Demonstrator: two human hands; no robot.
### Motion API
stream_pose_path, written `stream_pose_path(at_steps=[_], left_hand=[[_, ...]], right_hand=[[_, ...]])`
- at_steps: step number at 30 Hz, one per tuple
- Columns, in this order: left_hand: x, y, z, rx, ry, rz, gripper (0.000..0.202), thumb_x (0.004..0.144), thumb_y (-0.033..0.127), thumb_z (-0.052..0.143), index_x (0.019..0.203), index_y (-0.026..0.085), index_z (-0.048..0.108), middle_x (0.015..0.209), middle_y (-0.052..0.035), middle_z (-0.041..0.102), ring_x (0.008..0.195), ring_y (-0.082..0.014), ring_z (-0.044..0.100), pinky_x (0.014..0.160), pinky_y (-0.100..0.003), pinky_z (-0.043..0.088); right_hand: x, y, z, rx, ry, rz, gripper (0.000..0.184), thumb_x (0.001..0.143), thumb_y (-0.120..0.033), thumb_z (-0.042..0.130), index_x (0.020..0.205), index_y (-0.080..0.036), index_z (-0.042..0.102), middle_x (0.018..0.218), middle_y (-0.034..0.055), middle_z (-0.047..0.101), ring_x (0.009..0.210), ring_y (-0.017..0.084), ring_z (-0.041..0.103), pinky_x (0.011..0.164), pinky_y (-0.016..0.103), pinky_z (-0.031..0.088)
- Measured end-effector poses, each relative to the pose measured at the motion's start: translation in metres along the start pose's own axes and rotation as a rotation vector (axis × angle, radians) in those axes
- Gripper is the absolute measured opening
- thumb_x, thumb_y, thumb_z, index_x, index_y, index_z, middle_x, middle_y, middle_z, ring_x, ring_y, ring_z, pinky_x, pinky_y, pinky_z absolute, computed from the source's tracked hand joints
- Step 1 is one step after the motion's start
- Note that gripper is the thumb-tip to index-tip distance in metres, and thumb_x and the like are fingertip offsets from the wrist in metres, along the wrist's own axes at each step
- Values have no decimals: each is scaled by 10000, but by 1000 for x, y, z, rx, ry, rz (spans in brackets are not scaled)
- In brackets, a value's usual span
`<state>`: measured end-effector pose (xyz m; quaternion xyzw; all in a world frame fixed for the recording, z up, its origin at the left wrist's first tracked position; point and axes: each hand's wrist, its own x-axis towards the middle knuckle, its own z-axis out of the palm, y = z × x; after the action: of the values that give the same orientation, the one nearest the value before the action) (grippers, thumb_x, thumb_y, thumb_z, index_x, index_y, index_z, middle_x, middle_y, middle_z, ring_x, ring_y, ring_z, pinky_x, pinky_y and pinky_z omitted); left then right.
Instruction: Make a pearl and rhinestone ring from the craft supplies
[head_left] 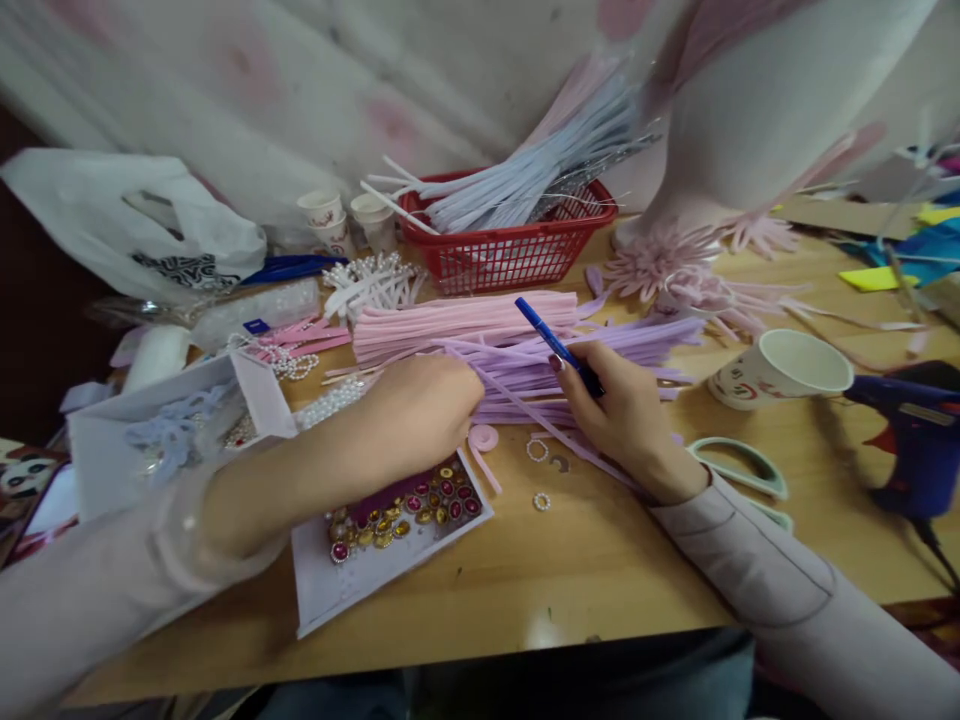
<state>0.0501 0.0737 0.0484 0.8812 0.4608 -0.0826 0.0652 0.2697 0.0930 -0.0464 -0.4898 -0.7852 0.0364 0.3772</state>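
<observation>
My left hand point(424, 405) is closed, its fingers curled down onto the end of a bundle of lilac pipe cleaners point(600, 355); what they pinch is hidden. My right hand point(626, 415) grips a blue pen point(555, 345) that points up and to the left, over the same lilac bundle. A pink pipe cleaner bundle point(465, 325) lies just behind. Under my left wrist sits a white card point(360, 585) with gold and pink gems point(420, 505). A small pink coil point(482, 438) and two bead rings point(537, 450) lie between my hands.
A red basket point(510, 250) of pale pipe cleaners stands at the back. A paper cup point(780, 370) lies on its side at right, beside a blue glue gun point(919, 440) and mint scissors point(739, 470). A white box point(172, 420), pearls and a plastic bag point(135, 225) crowd the left.
</observation>
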Motion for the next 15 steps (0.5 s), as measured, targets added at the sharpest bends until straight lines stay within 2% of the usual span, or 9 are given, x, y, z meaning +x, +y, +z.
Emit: stream_pose_path(at_steps=[1,4,10,15], left_hand=[[10,4,-2,32,-89,-17,198,843,179,536,817,165,731,836,-98,733,787,-266,664,655,-337,446],[28,14,-3,114,-200,-44,195,827,238,572,800,151,744,775,-125,733,731,-289,669,599,-338,429],[38,29,-2,178,-296,-72,235,791,269,610,845,93,756,777,-179,725,729,-319,673,573,-334,401],[41,20,-3,150,-323,-78,243,762,271,608,845,98,757,761,-164,717,672,-277,639,559,-325,362]], right_hand=[[0,0,-1,3,10,-5,134,924,-289,496,927,-199,595,713,31,652,566,161,535,545,274,355],[0,0,-4,9,37,-18,159,923,-297,482,872,-194,592,674,31,632,549,158,521,539,275,336],[0,0,-7,7,50,-46,194,911,-313,480,842,-183,607,657,29,632,531,150,525,536,263,323],[3,1,-14,-26,92,-30,227,913,-312,462,853,-162,622,658,49,644,548,167,550,535,267,310]])
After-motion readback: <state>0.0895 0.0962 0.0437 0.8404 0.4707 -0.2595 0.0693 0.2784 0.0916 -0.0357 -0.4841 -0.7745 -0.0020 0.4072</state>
